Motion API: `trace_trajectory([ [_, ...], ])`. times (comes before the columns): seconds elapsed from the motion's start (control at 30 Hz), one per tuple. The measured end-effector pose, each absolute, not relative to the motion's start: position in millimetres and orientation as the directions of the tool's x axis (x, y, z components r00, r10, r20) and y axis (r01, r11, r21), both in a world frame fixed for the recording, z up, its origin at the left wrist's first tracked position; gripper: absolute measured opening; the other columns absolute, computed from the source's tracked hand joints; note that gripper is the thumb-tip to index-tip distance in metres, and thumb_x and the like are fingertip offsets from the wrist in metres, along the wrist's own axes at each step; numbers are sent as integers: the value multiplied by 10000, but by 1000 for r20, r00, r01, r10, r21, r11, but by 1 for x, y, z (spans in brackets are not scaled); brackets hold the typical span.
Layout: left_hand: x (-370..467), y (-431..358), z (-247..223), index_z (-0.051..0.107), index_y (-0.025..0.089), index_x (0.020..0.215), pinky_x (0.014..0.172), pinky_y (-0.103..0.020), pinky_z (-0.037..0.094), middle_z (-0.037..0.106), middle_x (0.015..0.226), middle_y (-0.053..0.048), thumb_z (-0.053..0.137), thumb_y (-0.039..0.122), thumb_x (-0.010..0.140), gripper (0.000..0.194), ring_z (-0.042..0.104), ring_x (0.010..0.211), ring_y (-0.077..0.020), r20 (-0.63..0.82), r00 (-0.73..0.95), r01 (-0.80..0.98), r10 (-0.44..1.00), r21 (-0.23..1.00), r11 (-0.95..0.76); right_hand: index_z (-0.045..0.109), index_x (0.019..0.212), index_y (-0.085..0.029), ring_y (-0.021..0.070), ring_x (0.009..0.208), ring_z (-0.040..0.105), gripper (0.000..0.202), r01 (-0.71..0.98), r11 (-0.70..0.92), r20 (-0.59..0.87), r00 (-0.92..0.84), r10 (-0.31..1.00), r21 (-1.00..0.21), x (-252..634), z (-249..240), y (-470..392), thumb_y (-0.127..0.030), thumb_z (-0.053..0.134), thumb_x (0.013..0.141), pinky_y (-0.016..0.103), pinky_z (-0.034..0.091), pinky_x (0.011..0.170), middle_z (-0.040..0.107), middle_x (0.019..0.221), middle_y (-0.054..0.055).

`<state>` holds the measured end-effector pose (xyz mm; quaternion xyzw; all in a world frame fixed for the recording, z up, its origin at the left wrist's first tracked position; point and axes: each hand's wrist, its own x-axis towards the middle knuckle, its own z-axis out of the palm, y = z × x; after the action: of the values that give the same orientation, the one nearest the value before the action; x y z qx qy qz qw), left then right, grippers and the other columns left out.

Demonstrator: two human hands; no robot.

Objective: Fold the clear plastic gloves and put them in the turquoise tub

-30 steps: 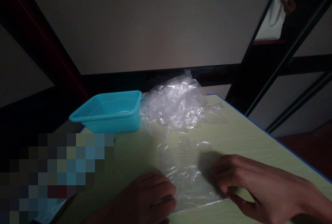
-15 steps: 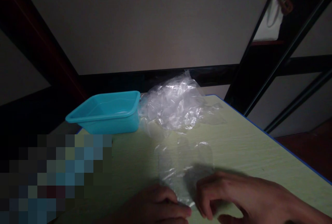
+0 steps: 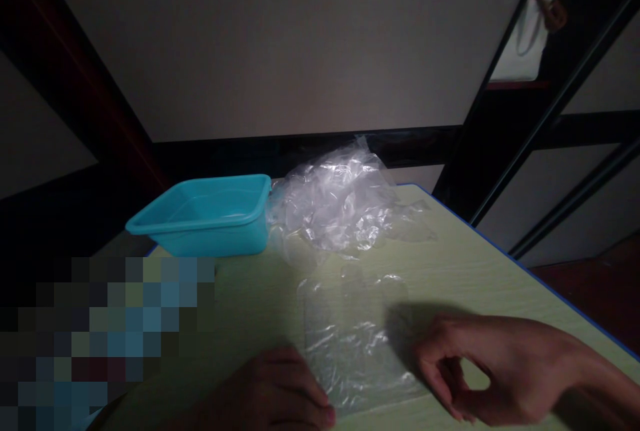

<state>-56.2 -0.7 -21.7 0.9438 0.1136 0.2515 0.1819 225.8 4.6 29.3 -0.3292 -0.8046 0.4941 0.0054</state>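
A clear thin plastic sheet or bag (image 3: 363,351) lies spread on the light green table (image 3: 465,264). Its lower left corner is by the fingertips of my left hand (image 3: 285,391), whose fingers are pressed together on it. At its lower right edge, my right hand (image 3: 490,368) has thumb and fingertips pinched together; the film reaches up to those fingers. Farther back sits a crumpled heap of clear plastic (image 3: 340,201), beside a light blue plastic basin (image 3: 240,234) that looks empty inside.
A blue edge strip (image 3: 545,278) borders the table at the right. Behind stands a pale panel (image 3: 300,44) with a dark frame. A white bag (image 3: 525,44) is in a dark recess at the upper right. The lower left is pixelated.
My right hand has moved right, and my left hand slightly left. The near part of the clear sheet is now wider and flatter between them.
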Motion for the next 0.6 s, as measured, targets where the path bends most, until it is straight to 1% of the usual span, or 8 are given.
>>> trace_trajectory([
  [0.03,-55,0,-29,574,177,779,711,-219,470,710,753,15,313,223,973,329,636,731,-84,562,792,32,239,353,-935,565,664,-139,102,599,597,307,540,329,-311,-779,544,-775,227,29,3,110,446,531,178,466,544,563,598,-34],
  [0.07,-55,2,-37,559,186,748,685,-223,463,696,705,25,288,207,977,355,623,678,-81,612,754,19,238,342,-939,578,675,-142,103,594,594,305,552,372,-295,-775,559,-746,227,29,1,103,465,530,180,467,541,575,610,-29],
  [0.2,-54,6,-53,533,192,739,664,-239,444,675,688,32,322,226,975,318,608,680,-97,594,766,53,247,324,-945,605,759,-166,121,615,588,289,554,570,-86,-758,646,-606,221,27,-8,36,550,560,218,493,571,618,684,2],
  [0.3,-53,8,-51,544,181,807,674,-235,443,678,735,22,304,254,984,306,605,719,-101,577,782,75,238,291,-954,602,844,-189,164,756,602,244,522,699,39,-787,615,-488,212,27,-11,-58,602,638,288,514,702,639,809,30],
  [0.4,-50,11,-43,549,174,866,712,-227,444,686,787,16,260,269,994,330,605,770,-100,594,770,101,233,247,-964,596,910,-184,185,845,589,216,498,781,0,-843,538,-377,206,28,-9,-136,638,703,328,497,800,630,904,38],
  [0.47,-48,11,-35,547,170,853,728,-221,441,683,793,13,238,272,997,356,602,777,-100,589,774,124,234,220,-967,589,958,-180,197,874,580,237,515,798,-38,-846,531,-313,203,26,-7,-166,648,729,348,489,822,623,942,38],
  [0.53,-48,8,-24,548,165,814,728,-215,443,671,777,6,220,288,995,395,593,756,-103,536,811,148,235,201,-968,582,987,-182,210,901,574,249,532,804,-48,-840,540,-267,202,24,-6,-203,652,748,368,482,840,619,970,36],
  [0.6,-48,4,-11,566,153,867,813,-258,444,668,821,-24,231,316,988,392,590,826,-136,395,851,281,345,211,-936,578,979,-182,209,895,577,243,527,816,-42,-845,533,-238,201,22,-6,-219,657,753,366,480,843,620,969,30],
])
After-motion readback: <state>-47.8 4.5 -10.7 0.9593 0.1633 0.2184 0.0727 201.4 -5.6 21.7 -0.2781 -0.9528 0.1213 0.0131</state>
